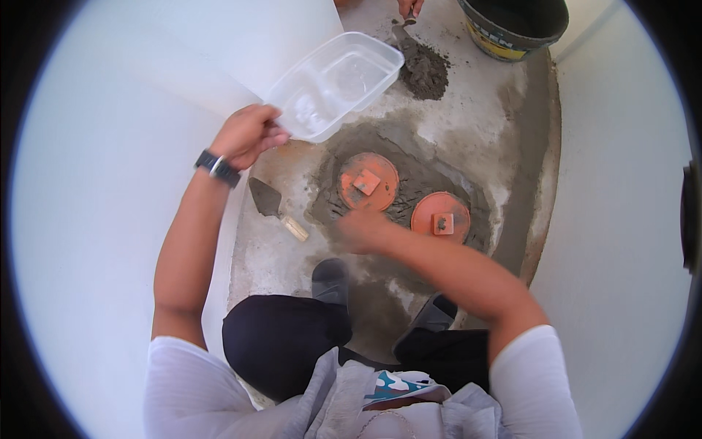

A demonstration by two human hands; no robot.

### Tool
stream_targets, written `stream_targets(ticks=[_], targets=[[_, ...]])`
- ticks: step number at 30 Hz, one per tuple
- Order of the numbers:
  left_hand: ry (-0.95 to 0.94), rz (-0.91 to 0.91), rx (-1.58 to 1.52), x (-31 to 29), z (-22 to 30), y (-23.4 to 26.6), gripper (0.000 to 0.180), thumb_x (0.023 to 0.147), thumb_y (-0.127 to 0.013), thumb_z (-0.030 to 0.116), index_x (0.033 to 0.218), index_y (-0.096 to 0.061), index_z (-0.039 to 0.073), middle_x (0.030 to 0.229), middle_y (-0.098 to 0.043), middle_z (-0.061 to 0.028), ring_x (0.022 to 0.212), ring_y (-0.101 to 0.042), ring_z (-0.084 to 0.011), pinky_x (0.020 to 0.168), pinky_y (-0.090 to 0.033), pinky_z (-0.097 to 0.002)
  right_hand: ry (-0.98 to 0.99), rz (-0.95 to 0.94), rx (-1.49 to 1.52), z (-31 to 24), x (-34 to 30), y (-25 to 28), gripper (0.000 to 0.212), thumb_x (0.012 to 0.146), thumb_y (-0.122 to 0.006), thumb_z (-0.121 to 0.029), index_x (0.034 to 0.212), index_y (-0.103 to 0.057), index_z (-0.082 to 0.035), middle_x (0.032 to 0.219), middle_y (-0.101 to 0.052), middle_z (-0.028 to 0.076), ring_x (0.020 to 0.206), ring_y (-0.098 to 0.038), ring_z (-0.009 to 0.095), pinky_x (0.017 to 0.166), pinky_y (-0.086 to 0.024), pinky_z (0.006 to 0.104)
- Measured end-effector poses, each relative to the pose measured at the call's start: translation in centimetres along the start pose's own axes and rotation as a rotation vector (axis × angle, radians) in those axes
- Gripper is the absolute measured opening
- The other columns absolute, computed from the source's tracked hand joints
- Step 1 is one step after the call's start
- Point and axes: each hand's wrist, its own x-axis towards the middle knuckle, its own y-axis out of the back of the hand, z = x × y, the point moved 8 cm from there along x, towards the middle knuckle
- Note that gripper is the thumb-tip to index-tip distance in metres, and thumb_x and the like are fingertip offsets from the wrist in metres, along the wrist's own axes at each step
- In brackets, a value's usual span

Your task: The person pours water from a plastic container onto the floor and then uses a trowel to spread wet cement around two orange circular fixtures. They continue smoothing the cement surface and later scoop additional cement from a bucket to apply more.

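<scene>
My left hand (251, 134) grips the near left corner of a clear plastic container (333, 86), held tilted out over the floor. A divider splits the container in two, with a little liquid or glare showing inside. Motion smears my right hand (363, 231), whose fingers I cannot make out. It hovers over grey wet mortar (409, 139) just below a round orange cap (352, 168) with a square knob. To its right, a second orange cap (418, 219) is set in the same mortar. A pointing trowel (266, 197) with a pale handle lies left of my right hand.
At the far side another person's hand (411, 7) holds a trowel (404, 35) at a mortar heap (426, 72). A dark bucket (504, 45) stands at the far right. White walls (621, 183) close in both sides. My sandalled feet (330, 282) are close to the mortar.
</scene>
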Motion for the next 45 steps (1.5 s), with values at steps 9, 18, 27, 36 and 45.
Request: stream_targets(ticks=[9,18,27,36,45], targets=[[0.098,0.177,0.005,-10.9,-8.2,9.4,0.013,0.100,-0.060,0.016,0.099,-0.058,0.003,0.090,-0.066,-0.0046,0.069,-0.064,-0.0091,0.061,-0.059,-0.0227,-0.253,0.313,0.269,-7.7,15.5,-7.4,0.044,0.088,-0.072,-0.029,0.118,-0.060,0.001,0.110,-0.067,0.017,0.103,-0.070,0.032,0.083,-0.059,0.0421],[0.163,0.367,-0.146,-16.6,-15.8,15.9,0.010,0.099,-0.060,0.014,0.094,-0.057,0.007,0.088,-0.067,-0.0046,0.066,-0.065,-0.0094,0.059,-0.059,-0.0229,-0.180,0.284,0.181,-4.6,16.5,-9.3,0.032,0.089,-0.064,-0.029,0.106,-0.065,-0.001,0.105,-0.070,0.018,0.093,-0.072,0.035,0.081,-0.058,0.0460],[0.172,0.420,-0.183,-17.2,-21.5,20.0,0.007,0.100,-0.059,0.014,0.098,-0.055,0.008,0.093,-0.069,-0.0069,0.067,-0.066,-0.0120,0.059,-0.060,-0.0247,0.287,-0.094,-0.182,4.5,-2.7,0.3,0.039,0.080,-0.073,-0.039,0.101,-0.066,-0.007,0.089,-0.069,0.015,0.086,-0.069,0.037,0.075,-0.054,0.0500],[0.179,0.436,-0.279,-11.7,-32.6,19.2,0.008,0.100,-0.059,0.014,0.102,-0.053,0.008,0.097,-0.065,-0.0077,0.075,-0.066,-0.0178,0.066,-0.059,-0.0315,-0.289,0.195,-0.348,17.8,-20.4,10.1,0.040,0.068,-0.078,-0.038,0.087,-0.066,-0.006,0.086,-0.065,0.014,0.082,-0.066,0.037,0.073,-0.053,0.0478],[0.174,0.425,-0.294,-7.5,-35.9,16.8,0.009,0.098,-0.059,0.012,0.101,-0.053,0.006,0.094,-0.065,-0.0084,0.072,-0.066,-0.0189,0.064,-0.060,-0.0323,-0.498,0.474,-0.147,23.6,-24.9,8.4,0.039,0.067,-0.075,-0.035,0.083,-0.061,-0.003,0.082,-0.062,0.017,0.081,-0.062,0.041,0.071,-0.049,0.0500]])
